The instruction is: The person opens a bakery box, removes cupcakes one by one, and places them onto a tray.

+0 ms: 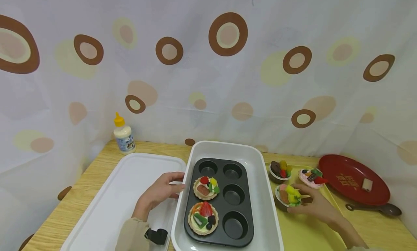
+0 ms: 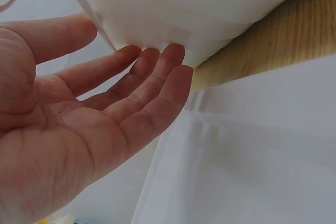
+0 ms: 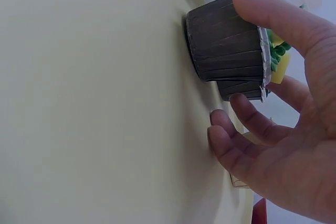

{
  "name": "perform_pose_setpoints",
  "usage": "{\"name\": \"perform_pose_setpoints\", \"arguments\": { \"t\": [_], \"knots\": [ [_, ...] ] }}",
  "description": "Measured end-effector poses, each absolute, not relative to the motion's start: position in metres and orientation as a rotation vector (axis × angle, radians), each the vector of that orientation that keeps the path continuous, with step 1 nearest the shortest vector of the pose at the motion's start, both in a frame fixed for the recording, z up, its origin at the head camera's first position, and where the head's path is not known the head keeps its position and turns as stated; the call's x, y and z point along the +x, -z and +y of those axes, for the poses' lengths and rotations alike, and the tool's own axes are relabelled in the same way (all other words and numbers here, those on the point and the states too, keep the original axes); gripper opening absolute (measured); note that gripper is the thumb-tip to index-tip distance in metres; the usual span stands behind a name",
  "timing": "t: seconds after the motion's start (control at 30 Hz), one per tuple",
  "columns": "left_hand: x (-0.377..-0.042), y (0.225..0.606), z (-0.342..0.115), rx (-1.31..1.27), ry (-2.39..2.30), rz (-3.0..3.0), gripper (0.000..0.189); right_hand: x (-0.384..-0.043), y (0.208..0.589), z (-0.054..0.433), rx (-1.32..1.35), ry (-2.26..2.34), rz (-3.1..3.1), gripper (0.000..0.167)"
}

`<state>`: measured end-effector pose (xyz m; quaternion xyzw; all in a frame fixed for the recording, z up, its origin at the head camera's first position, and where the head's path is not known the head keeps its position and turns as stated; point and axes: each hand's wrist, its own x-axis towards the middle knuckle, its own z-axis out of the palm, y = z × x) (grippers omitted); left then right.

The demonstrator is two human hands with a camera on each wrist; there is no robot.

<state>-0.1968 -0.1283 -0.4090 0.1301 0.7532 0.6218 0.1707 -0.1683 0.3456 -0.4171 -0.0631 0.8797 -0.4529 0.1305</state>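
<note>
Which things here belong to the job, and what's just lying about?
Likely the job: cupcake in right hand, other cupcake, pink tart, muffin tin, its two tarts, white tub, yellow tray.

Probably just lying about: bottle, red plate, spoon, white tray.

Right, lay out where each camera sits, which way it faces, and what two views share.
Head: worn on the head, facing forward and down at the white tub and muffin pan; left hand and right hand both show.
Left wrist: on that wrist, looking past the palm at the tub's outer wall; only the left hand shows.
Right wrist: on that wrist, looking across the yellow tray at the pinched cupcake; only the right hand shows.
Shared: head and right wrist both show that cupcake.
</note>
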Motion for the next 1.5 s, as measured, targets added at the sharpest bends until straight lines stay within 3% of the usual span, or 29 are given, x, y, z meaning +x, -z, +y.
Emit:
{"name": "perform_pose_setpoints", "arguments": {
  "t": [0.57,0.83,1.23,1.5],
  "knots": [
    [-0.197,0.41,-0.128,0.37,-1.766,2.141,0.049,-0.165,0.408,0.346,-0.345,1.287,2.647,0.066],
    [-0.196,0.409,-0.127,0.361,-1.766,2.147,0.049,-0.161,0.382,0.341,-0.22,1.394,2.657,0.058],
    [-0.196,0.409,-0.127,0.35,-1.759,2.149,0.049,-0.169,0.349,0.286,-0.435,1.731,2.628,0.033],
    [-0.196,0.407,-0.128,0.347,-1.756,2.157,0.049,-0.184,0.351,0.243,-0.44,1.787,2.565,0.038]
  ]
}}
